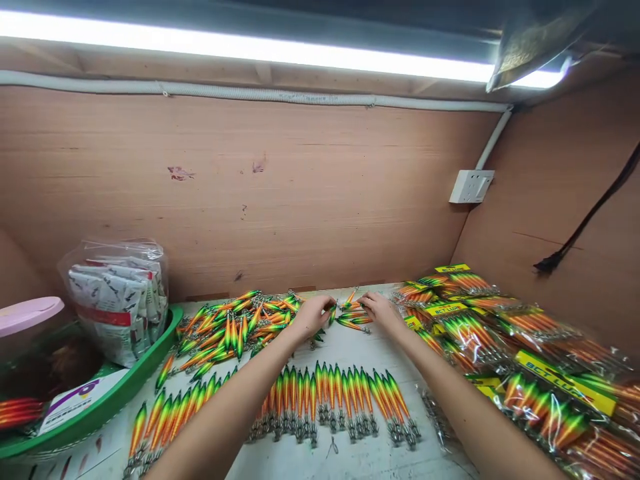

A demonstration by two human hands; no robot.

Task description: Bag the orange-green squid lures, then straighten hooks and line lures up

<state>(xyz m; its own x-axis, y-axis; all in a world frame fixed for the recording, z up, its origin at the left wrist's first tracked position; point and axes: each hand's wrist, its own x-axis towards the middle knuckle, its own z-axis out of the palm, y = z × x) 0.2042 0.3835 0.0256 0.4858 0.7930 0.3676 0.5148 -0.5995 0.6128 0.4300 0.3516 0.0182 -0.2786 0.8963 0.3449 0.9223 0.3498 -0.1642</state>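
Note:
My left hand (316,315) is at the right edge of a loose pile of green and orange lures (240,327), its fingers closed around something too small to make out, perhaps a lure. Beside a few scattered lures (351,320), my right hand (383,310) has its thumb and fingers pinched together; what they hold is hidden. Closer to me, a row of lures (325,393) lies side by side, green tips away from me and metal hooks toward me. Another row (175,420) lies at the left, partly behind my left forearm.
Bagged lures with yellow labels (565,383) are heaped at the right. A green basket (170,333) at the left holds a bag of white packets (120,307). A wooden wall (300,200) stands behind, with a socket (471,187) and a hanging black cable (590,227).

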